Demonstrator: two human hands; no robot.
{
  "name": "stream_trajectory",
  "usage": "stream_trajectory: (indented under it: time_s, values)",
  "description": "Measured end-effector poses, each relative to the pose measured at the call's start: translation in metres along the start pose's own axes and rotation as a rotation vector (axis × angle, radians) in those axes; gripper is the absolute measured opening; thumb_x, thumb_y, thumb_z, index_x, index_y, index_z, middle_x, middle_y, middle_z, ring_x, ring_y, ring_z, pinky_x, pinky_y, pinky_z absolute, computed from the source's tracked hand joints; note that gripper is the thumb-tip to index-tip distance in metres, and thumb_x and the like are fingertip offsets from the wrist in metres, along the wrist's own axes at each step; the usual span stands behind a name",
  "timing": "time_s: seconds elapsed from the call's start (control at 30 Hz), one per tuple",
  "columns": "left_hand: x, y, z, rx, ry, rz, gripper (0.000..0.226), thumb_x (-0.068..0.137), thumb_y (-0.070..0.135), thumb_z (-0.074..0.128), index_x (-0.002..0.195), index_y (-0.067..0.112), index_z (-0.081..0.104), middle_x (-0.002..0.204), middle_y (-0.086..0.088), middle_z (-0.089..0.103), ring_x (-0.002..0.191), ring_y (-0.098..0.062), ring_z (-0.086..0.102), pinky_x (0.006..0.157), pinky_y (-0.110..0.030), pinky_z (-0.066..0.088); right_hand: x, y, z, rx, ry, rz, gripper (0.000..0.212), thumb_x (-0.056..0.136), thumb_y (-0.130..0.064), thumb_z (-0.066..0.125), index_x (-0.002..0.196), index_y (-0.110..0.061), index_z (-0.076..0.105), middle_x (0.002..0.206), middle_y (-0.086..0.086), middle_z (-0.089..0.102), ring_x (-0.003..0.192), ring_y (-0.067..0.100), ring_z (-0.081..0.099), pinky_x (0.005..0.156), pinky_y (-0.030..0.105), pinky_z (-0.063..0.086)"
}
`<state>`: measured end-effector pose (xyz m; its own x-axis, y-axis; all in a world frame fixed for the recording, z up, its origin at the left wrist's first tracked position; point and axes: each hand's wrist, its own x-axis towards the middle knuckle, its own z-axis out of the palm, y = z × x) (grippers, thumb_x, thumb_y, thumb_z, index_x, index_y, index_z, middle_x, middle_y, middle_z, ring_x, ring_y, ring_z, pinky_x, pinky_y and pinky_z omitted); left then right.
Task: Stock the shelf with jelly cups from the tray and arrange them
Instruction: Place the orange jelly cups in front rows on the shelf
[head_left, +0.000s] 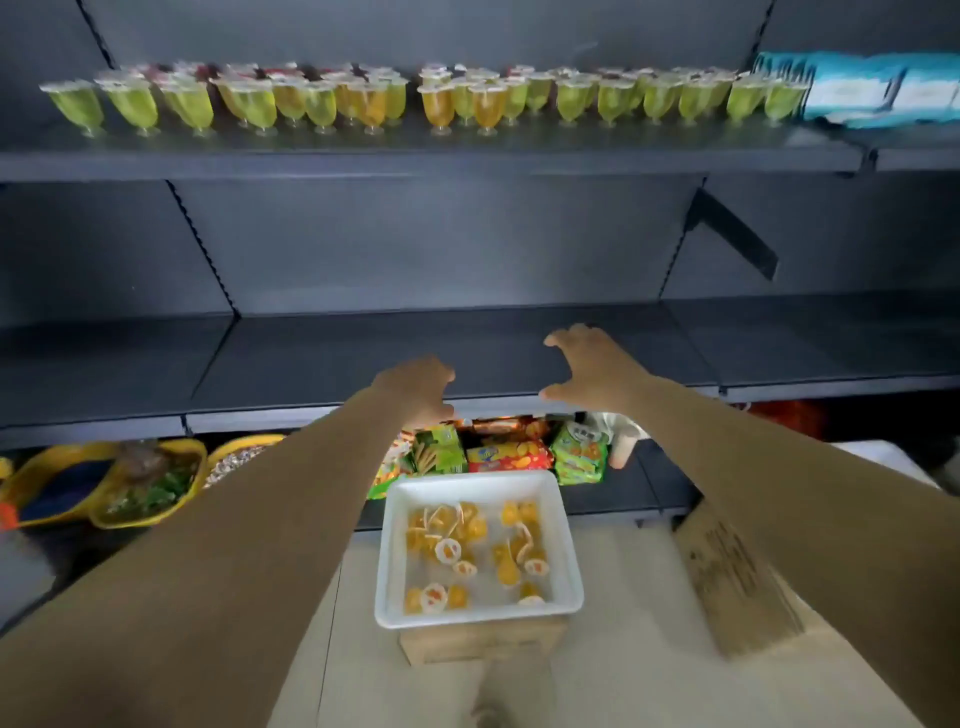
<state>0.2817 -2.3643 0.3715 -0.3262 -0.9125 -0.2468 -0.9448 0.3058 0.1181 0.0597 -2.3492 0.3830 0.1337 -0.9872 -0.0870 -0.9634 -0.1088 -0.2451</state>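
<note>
The top shelf (415, 156) carries a long row of jelly cups (322, 106) from its left end almost to its right, where blue-and-white packets (878, 91) stand; the middle shelf (467, 364) is bare where the hands are; below its front edge sit snack packets (506, 454) and yellow bowls (150, 486). The white tray (387, 561) rests on a cardboard box (483, 642) and holds a scatter of orange cups (447, 525) lying on their sides. The left hand (415, 387) hovers over the middle shelf's front edge, fingers loosely curled, holding nothing; the right hand (587, 366) is spread wide, also holding nothing. The cups look light, thin-walled and narrow-footed, so likely to tip; probably best pinched gently round the bowl under the lid rim, since a squeeze might buckle the plastic or lift the foil.
</note>
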Motion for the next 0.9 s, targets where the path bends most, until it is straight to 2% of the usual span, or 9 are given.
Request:
stream_trajectory:
  time_s: [0.2, 0.3, 0.47, 0.6, 0.8, 0.9]
  values:
    - [0.037, -0.014, 0.149, -0.029, -0.177, -0.07, 0.053, 0.091, 0.034, 0.056, 0.137, 0.012, 0.041, 0.137, -0.008, 0.042, 0.125, -0.024, 0.045, 0.098, -0.037, 0.043, 0.019, 0.052, 0.134, 0.012, -0.192, 0.043, 0.071, 0.082, -0.042, 0.067, 0.141, -0.016, 0.037, 0.14, 0.009, 0.04, 0.127, 0.027, 0.04, 0.1, 0.035, 0.038]
    - [0.065, -0.02, 0.226, -0.091, -0.298, -0.119, 0.055, 0.089, 0.036, 0.058, 0.136, 0.013, 0.042, 0.132, -0.007, 0.045, 0.121, -0.024, 0.048, 0.093, -0.037, 0.045, 0.036, 0.083, 0.198, 0.078, -0.312, 0.092, 0.068, 0.084, -0.036, 0.067, 0.141, -0.015, 0.036, 0.14, 0.009, 0.04, 0.127, 0.025, 0.04, 0.096, 0.032, 0.037]
    - [0.116, -0.031, 0.337, -0.193, -0.402, -0.195, 0.061, 0.087, 0.035, 0.062, 0.139, 0.014, 0.038, 0.137, -0.007, 0.046, 0.122, -0.023, 0.049, 0.096, -0.036, 0.047, 0.076, 0.129, 0.306, 0.176, -0.517, 0.132, 0.066, 0.082, -0.032, 0.069, 0.138, -0.016, 0.039, 0.133, 0.01, 0.046, 0.122, 0.024, 0.045, 0.095, 0.032, 0.04]
    - [0.151, -0.048, 0.413, -0.301, -0.396, -0.298, 0.065, 0.086, 0.035, 0.065, 0.139, 0.014, 0.035, 0.136, -0.007, 0.048, 0.12, -0.025, 0.051, 0.097, -0.038, 0.048, 0.105, 0.152, 0.389, 0.288, -0.596, 0.154, 0.06, 0.085, -0.025, 0.066, 0.139, -0.014, 0.041, 0.135, 0.007, 0.048, 0.121, 0.022, 0.049, 0.089, 0.025, 0.038]
    - [0.192, -0.077, 0.491, -0.453, -0.31, -0.496, 0.074, 0.079, 0.036, 0.073, 0.137, 0.012, 0.035, 0.131, -0.013, 0.05, 0.118, -0.031, 0.051, 0.097, -0.043, 0.046, 0.137, 0.171, 0.493, 0.34, -0.679, 0.161, 0.063, 0.085, -0.029, 0.069, 0.139, -0.015, 0.04, 0.141, 0.005, 0.043, 0.128, 0.021, 0.044, 0.094, 0.024, 0.036]
    - [0.204, -0.091, 0.513, -0.456, -0.286, -0.488, 0.078, 0.074, 0.034, 0.077, 0.137, 0.012, 0.037, 0.129, -0.013, 0.052, 0.117, -0.03, 0.052, 0.097, -0.043, 0.047, 0.153, 0.171, 0.526, 0.319, -0.672, 0.123, 0.065, 0.085, -0.029, 0.069, 0.14, -0.012, 0.039, 0.142, 0.008, 0.042, 0.131, 0.022, 0.04, 0.1, 0.025, 0.033]
